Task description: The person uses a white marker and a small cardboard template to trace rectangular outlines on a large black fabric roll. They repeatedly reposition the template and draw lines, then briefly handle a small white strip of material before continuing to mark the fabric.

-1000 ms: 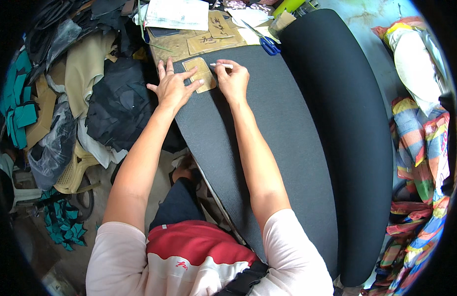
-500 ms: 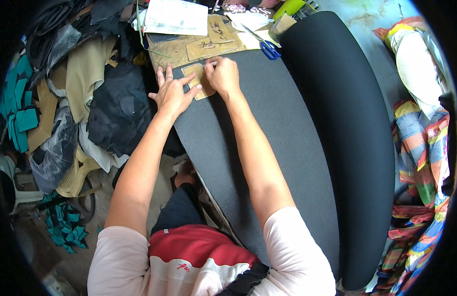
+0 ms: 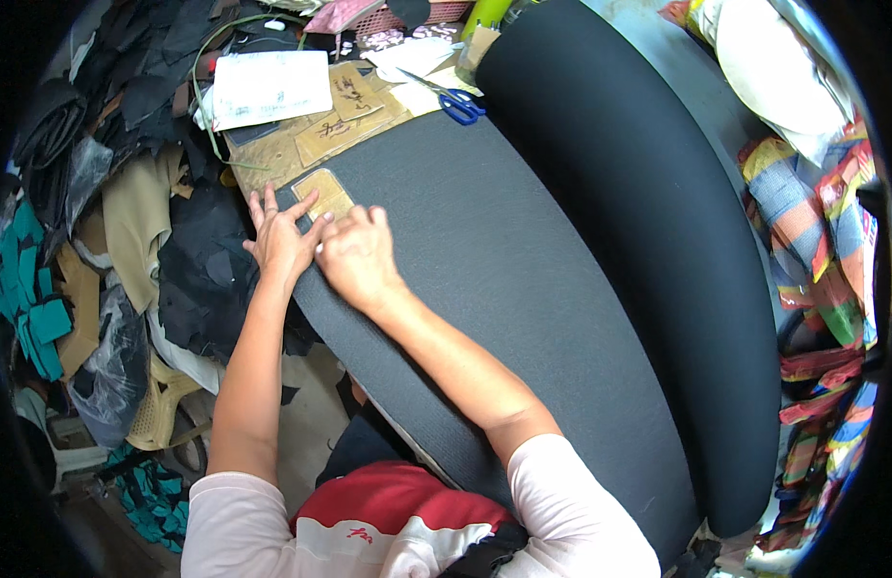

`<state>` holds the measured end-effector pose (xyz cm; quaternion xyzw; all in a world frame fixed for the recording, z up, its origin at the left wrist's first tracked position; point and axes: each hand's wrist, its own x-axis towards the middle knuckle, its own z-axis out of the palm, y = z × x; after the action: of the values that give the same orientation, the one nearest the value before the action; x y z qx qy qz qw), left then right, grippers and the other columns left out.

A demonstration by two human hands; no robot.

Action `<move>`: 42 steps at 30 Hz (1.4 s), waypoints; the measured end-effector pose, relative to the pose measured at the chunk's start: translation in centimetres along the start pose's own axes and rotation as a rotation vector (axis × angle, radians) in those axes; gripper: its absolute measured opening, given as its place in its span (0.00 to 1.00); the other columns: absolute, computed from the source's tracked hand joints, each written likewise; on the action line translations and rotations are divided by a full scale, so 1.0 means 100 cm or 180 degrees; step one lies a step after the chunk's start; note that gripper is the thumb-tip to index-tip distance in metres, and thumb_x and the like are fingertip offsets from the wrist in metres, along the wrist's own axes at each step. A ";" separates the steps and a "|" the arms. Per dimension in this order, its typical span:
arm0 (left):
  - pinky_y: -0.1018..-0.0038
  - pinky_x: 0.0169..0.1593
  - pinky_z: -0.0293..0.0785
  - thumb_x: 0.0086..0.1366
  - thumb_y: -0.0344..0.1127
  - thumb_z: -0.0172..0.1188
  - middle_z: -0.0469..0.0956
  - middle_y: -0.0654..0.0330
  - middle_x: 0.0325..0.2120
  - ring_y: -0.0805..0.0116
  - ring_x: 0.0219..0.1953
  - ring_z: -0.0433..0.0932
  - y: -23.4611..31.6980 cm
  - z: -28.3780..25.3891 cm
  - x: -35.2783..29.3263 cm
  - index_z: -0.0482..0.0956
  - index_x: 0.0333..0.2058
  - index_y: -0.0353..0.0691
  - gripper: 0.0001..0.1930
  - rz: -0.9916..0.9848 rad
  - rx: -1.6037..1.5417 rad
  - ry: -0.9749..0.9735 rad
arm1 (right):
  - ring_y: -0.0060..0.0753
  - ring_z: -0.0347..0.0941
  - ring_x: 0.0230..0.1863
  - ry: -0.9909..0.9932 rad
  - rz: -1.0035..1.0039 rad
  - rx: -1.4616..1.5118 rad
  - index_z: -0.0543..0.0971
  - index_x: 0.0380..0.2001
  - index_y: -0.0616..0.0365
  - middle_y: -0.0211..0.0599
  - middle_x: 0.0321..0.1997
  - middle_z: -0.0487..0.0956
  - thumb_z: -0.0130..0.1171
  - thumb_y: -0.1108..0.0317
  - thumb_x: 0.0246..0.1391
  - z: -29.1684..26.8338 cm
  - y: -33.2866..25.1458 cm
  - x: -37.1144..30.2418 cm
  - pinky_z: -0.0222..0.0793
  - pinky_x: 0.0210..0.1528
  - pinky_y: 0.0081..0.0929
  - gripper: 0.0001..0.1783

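- In the head view, the only one: pins a tan card (image 3: 332, 196) from above with the left hand (image 3: 280, 237), forefinger and thumb on or at its border, other fingers splayed toward the edge of the bench (image 3: 256, 174); not clenched around anything.
- Lies, as to the card, flat on the dark grey sheet (image 3: 523, 299), near the corner between far edge and left edge; seems to stay in the same place on it, despite a swing of the whole view.
- Has just brought the right hand (image 3: 359, 258) round to the near end of the card, from its right side a second ago and its far right corner half a second ago.
- Curls the right hand loosely, knuckles up, just beside the left thumb; cannot tell about anything in the grip, with fingertips hidden underneath. Showed a slim white marker there a second ago, but none in sight now.
- Leaves the card's far end uncovered now; suggests, as a judgement, a passage of the work along the outline to the near end, with steady pressure from the left hand still needed. Cannot make out any line on the sheet.
- Rests unchanged beyond: blue-handled scissors (image 3: 462, 106) at the far edge, black roll (image 3: 619, 241) along the right.
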<state>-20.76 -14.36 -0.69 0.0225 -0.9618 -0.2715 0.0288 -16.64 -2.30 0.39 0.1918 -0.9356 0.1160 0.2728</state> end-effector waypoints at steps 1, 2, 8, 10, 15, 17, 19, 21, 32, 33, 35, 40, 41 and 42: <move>0.26 0.51 0.50 0.50 0.57 0.65 0.47 0.53 0.66 0.50 0.68 0.39 -0.001 0.000 0.001 0.78 0.47 0.67 0.23 0.0020 0.0009 -0.0007 | 0.36 0.72 0.33 0.0164 -0.0026 0.0223 0.79 0.29 0.68 0.42 0.24 0.79 0.61 0.65 0.36 0.000 -0.005 -0.001 0.60 0.39 0.36 0.17; 0.26 0.51 0.50 0.50 0.57 0.65 0.48 0.53 0.66 0.50 0.68 0.39 -0.002 0.001 0.002 0.78 0.47 0.67 0.23 0.0048 -0.0013 0.0011 | 0.36 0.72 0.34 0.0223 -0.0008 0.0439 0.78 0.30 0.71 0.44 0.25 0.79 0.61 0.65 0.36 0.000 -0.007 -0.001 0.61 0.41 0.36 0.19; 0.38 0.55 0.57 0.49 0.57 0.65 0.50 0.52 0.65 0.50 0.68 0.41 -0.009 0.007 0.002 0.79 0.46 0.65 0.23 0.0229 -0.0094 0.0240 | 0.47 0.75 0.36 -0.0359 0.1107 0.2217 0.81 0.31 0.56 0.48 0.28 0.79 0.56 0.68 0.47 -0.036 0.013 -0.031 0.62 0.47 0.42 0.09; 0.51 0.59 0.60 0.49 0.56 0.64 0.52 0.50 0.64 0.50 0.67 0.44 -0.010 0.009 0.002 0.80 0.45 0.65 0.22 0.0272 -0.0025 0.0381 | 0.47 0.75 0.40 -0.0214 0.1275 0.2414 0.80 0.37 0.56 0.48 0.32 0.80 0.55 0.69 0.50 -0.060 0.015 -0.063 0.61 0.50 0.46 0.10; 0.60 0.61 0.60 0.49 0.56 0.64 0.55 0.48 0.63 0.49 0.66 0.47 -0.011 0.013 0.002 0.80 0.44 0.65 0.22 0.0295 0.0037 0.0537 | 0.46 0.65 0.58 -0.0460 0.0913 0.1201 0.74 0.47 0.51 0.38 0.47 0.78 0.53 0.70 0.53 -0.097 -0.001 -0.145 0.52 0.59 0.58 0.16; 0.60 0.61 0.60 0.49 0.58 0.63 0.56 0.50 0.63 0.50 0.66 0.48 -0.011 0.013 0.002 0.80 0.45 0.65 0.22 0.0359 0.0143 0.0607 | 0.47 0.63 0.60 -0.0463 0.0669 0.0948 0.72 0.49 0.51 0.37 0.49 0.77 0.53 0.70 0.52 -0.095 -0.006 -0.157 0.50 0.59 0.60 0.19; 0.60 0.61 0.59 0.49 0.58 0.63 0.57 0.54 0.63 0.50 0.66 0.48 -0.011 0.011 0.003 0.80 0.45 0.66 0.23 0.0332 0.0258 0.0531 | 0.47 0.63 0.60 -0.0417 0.0738 0.0861 0.71 0.50 0.51 0.36 0.50 0.76 0.53 0.70 0.52 -0.090 -0.008 -0.158 0.50 0.59 0.62 0.20; 0.60 0.61 0.59 0.49 0.59 0.62 0.58 0.62 0.63 0.50 0.66 0.48 -0.011 0.012 0.007 0.79 0.46 0.66 0.23 0.0400 0.0427 0.0527 | 0.47 0.62 0.60 -0.0433 0.0763 0.0928 0.71 0.50 0.51 0.36 0.51 0.76 0.53 0.70 0.52 -0.087 -0.007 -0.158 0.50 0.59 0.63 0.19; 0.28 0.55 0.39 0.54 0.65 0.53 0.64 0.64 0.59 0.60 0.65 0.52 0.012 0.002 -0.009 0.79 0.47 0.62 0.26 0.0217 0.1242 0.0495 | 0.46 0.64 0.57 -0.0317 0.0699 0.0952 0.72 0.48 0.53 0.38 0.47 0.77 0.50 0.66 0.55 -0.085 -0.005 -0.157 0.52 0.57 0.64 0.16; 0.29 0.56 0.40 0.55 0.64 0.52 0.65 0.61 0.59 0.60 0.65 0.52 0.021 0.000 -0.012 0.79 0.47 0.55 0.27 0.0320 0.1639 0.0451 | 0.46 0.66 0.56 -0.0182 0.0730 0.0926 0.73 0.46 0.53 0.38 0.45 0.78 0.52 0.66 0.54 -0.085 -0.006 -0.157 0.53 0.57 0.64 0.15; 0.34 0.57 0.44 0.59 0.59 0.51 0.67 0.57 0.56 0.60 0.64 0.55 0.035 -0.003 -0.024 0.80 0.44 0.43 0.26 0.0634 0.2039 0.0439 | 0.45 0.67 0.55 -0.0091 0.0704 0.0904 0.74 0.45 0.52 0.38 0.43 0.79 0.52 0.66 0.54 -0.085 -0.006 -0.157 0.55 0.55 0.59 0.14; 0.58 0.45 0.72 0.55 0.43 0.58 0.79 0.47 0.33 0.48 0.40 0.77 0.044 -0.012 -0.064 0.79 0.34 0.38 0.14 0.1147 0.1108 -0.0130 | 0.45 0.68 0.53 -0.0017 0.0683 0.0875 0.75 0.44 0.52 0.39 0.41 0.79 0.52 0.66 0.54 -0.088 -0.006 -0.156 0.55 0.54 0.56 0.14; 0.59 0.45 0.73 0.54 0.44 0.59 0.79 0.48 0.34 0.48 0.40 0.77 0.043 -0.013 -0.071 0.79 0.33 0.39 0.15 0.1183 0.0899 -0.0168 | 0.45 0.68 0.53 0.0009 0.0662 0.0875 0.76 0.44 0.52 0.40 0.41 0.79 0.53 0.66 0.54 -0.087 -0.006 -0.156 0.55 0.54 0.55 0.13; 0.59 0.45 0.73 0.53 0.46 0.60 0.79 0.48 0.34 0.49 0.40 0.77 0.042 -0.014 -0.076 0.79 0.32 0.40 0.15 0.1188 0.0702 -0.0166 | 0.45 0.68 0.53 -0.0041 0.0700 0.0894 0.75 0.44 0.52 0.39 0.41 0.79 0.53 0.66 0.54 -0.087 -0.006 -0.157 0.55 0.54 0.56 0.13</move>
<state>-13.21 -11.11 2.39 -0.1600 -0.9735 -0.1550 0.0510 -0.12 4.57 -1.08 0.1252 -0.9273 0.2735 0.2229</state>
